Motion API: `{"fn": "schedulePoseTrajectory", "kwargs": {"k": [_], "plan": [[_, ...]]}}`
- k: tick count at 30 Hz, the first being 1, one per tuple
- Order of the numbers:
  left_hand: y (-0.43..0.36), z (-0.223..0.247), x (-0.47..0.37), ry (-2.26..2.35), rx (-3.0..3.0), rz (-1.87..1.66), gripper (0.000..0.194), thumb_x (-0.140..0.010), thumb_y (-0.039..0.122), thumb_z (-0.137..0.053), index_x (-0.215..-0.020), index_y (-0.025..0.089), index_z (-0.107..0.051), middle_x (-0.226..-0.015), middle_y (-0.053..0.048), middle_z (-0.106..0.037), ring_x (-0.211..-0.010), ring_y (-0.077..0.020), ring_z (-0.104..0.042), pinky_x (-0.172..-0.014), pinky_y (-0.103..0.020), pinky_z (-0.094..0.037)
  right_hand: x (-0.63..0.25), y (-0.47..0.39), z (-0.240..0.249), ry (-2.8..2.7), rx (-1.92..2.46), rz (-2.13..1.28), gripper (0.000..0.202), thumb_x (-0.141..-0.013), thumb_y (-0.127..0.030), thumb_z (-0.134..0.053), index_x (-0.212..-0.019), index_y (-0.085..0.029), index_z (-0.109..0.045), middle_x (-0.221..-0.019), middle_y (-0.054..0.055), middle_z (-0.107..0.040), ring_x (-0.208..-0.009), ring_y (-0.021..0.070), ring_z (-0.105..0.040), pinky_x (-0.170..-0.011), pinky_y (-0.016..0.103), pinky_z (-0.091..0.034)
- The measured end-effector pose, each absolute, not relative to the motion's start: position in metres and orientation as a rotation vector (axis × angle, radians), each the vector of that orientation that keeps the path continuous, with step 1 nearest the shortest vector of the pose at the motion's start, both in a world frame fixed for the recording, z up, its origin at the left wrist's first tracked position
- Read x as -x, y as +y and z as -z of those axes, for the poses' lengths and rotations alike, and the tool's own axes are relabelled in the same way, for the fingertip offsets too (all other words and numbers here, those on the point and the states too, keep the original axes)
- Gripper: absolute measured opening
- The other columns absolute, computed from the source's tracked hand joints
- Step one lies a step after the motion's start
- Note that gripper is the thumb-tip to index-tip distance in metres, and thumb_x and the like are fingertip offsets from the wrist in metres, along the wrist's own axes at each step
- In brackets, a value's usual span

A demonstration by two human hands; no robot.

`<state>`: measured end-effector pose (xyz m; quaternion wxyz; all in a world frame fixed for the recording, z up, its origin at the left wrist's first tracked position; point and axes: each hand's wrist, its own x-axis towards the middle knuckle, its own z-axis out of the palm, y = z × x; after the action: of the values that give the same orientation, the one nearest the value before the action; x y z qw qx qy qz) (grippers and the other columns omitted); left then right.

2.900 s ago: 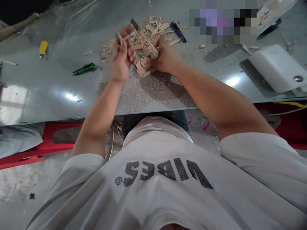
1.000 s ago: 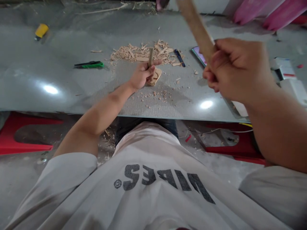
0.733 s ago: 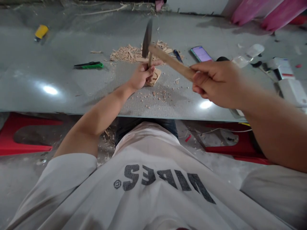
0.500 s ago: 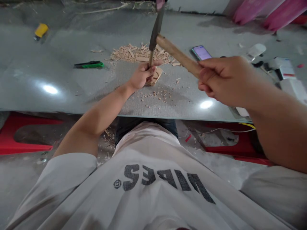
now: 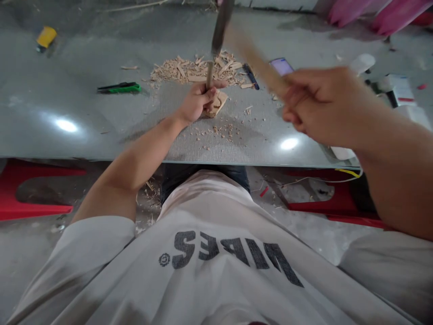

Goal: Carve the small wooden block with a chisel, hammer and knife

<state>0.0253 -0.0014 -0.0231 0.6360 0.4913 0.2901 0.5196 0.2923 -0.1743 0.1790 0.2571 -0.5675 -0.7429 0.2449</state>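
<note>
The hammer's handle (image 5: 262,63) looks like pale wood and its dark head (image 5: 221,29) like metal, the carved block (image 5: 218,104) is bare wood with a rough, cut face, the shavings (image 5: 179,70) are dry wood, and the tabletop (image 5: 101,117) is smooth and glossy, while the shirt (image 5: 216,225) is matt cloth.

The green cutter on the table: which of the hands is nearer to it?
The left. The left hand is to the right of the green cutter, at the carved wood; the right hand is much farther right, gripping the hammer.
</note>
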Motion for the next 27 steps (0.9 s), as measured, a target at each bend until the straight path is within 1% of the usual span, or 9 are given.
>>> {"fn": "schedulePoseTrajectory", "kwargs": {"k": [2,5,7,11,15,18,21,24,27], "plan": [[-0.003,0.022,-0.022,0.652,-1.132,-1.171,0.032,-0.136,0.016,-0.068,-0.114,0.021,-0.09,-0.061,0.01,-0.038,-0.058,-0.0197,-0.015,-0.057,-0.036,-0.018,-0.291,-0.175,-0.178,-2.051,1.581,-0.702,0.046,-0.122,-0.044,-0.08,-0.084,-0.029,-0.059,-0.074,0.001,-0.063,-0.054,0.015,-0.054,-0.052,0.038,-0.04],[-0.002,0.022,-0.016,0.633,-1.153,-1.149,0.024,-0.134,0.019,-0.076,-0.117,0.02,-0.092,-0.063,0.011,-0.036,-0.058,-0.0185,-0.019,-0.057,-0.034,-0.024,-0.291,-0.175,-0.179,-1.904,1.413,-0.574,0.052,-0.123,-0.062,-0.078,-0.089,-0.031,-0.054,-0.075,0.0,-0.059,-0.054,0.0164,-0.052,-0.05,0.039,-0.038],[0.0,0.024,-0.013,0.622,-1.17,-1.141,0.02,-0.132,0.019,-0.079,-0.118,0.021,-0.093,-0.063,0.011,-0.033,-0.058,-0.0183,-0.019,-0.059,-0.034,-0.028,-0.291,-0.175,-0.181,-1.997,1.473,-0.578,0.056,-0.121,-0.07,-0.081,-0.089,-0.031,-0.055,-0.076,0.001,-0.062,-0.058,0.0184,-0.055,-0.053,0.039,-0.039],[0.014,0.037,-0.016,0.621,-1.192,-1.151,0.021,-0.131,0.032,-0.085,-0.113,0.027,-0.095,-0.063,0.009,-0.033,-0.06,-0.0203,-0.02,-0.062,-0.039,-0.027,-0.292,-0.176,-0.182,-2.091,1.626,-0.624,0.048,-0.123,-0.056,-0.076,-0.087,-0.029,-0.06,-0.079,0.004,-0.068,-0.06,0.0186,-0.057,-0.061,0.043,-0.042],[0.026,0.052,-0.02,0.594,-1.255,-1.173,0.014,-0.117,0.045,-0.094,-0.109,0.034,-0.098,-0.062,0.006,-0.032,-0.065,-0.0225,-0.017,-0.067,-0.046,-0.027,-0.291,-0.177,-0.176,-2.056,1.567,-0.508,0.04,-0.123,-0.046,-0.073,-0.092,-0.03,-0.053,-0.082,0.003,-0.066,-0.067,0.0216,-0.059,-0.068,0.045,-0.042],[0.027,0.055,-0.016,0.518,-1.327,-1.173,0.026,-0.111,0.058,-0.098,-0.12,0.034,-0.099,-0.066,0.006,-0.027,-0.066,-0.0228,-0.02,-0.065,-0.045,-0.032,-0.292,-0.176,-0.173,-2.158,1.63,-0.566,0.04,-0.122,-0.043,-0.074,-0.088,-0.029,-0.057,-0.081,0.003,-0.067,-0.068,0.0209,-0.058,-0.07,0.045,-0.042],[0.024,0.052,-0.01,0.507,-1.354,-1.172,0.037,-0.107,0.068,-0.104,-0.118,0.033,-0.098,-0.067,0.007,-0.023,-0.062,-0.0217,-0.022,-0.059,-0.043,-0.031,-0.292,-0.177,-0.174,-2.007,1.479,-0.487,0.034,-0.124,-0.033,-0.068,-0.093,-0.03,-0.054,-0.08,-0.001,-0.062,-0.069,0.0197,-0.06,-0.073,0.043,-0.043],[0.021,0.049,-0.007,0.535,-1.377,-1.16,0.039,-0.11,0.068,-0.104,-0.119,0.031,-0.099,-0.068,0.006,-0.029,-0.057,-0.0201,-0.033,-0.058,-0.041,-0.04,-0.291,-0.177,-0.176,-2.135,1.598,-0.469,0.034,-0.121,-0.019,-0.067,-0.091,-0.03,-0.055,-0.078,-0.001,-0.063,-0.066,0.0206,-0.056,-0.069,0.044,-0.04],[0.019,0.05,-0.012,0.545,-1.341,-1.192,0.031,-0.115,0.058,-0.101,-0.12,0.028,-0.098,-0.068,0.006,-0.037,-0.057,-0.0184,-0.039,-0.06,-0.037,-0.042,-0.288,-0.177,-0.176,-2.085,1.603,-0.487,0.036,-0.123,-0.015,-0.063,-0.09,-0.029,-0.057,-0.082,0.001,-0.067,-0.068,0.0209,-0.056,-0.071,0.043,-0.04]]}}
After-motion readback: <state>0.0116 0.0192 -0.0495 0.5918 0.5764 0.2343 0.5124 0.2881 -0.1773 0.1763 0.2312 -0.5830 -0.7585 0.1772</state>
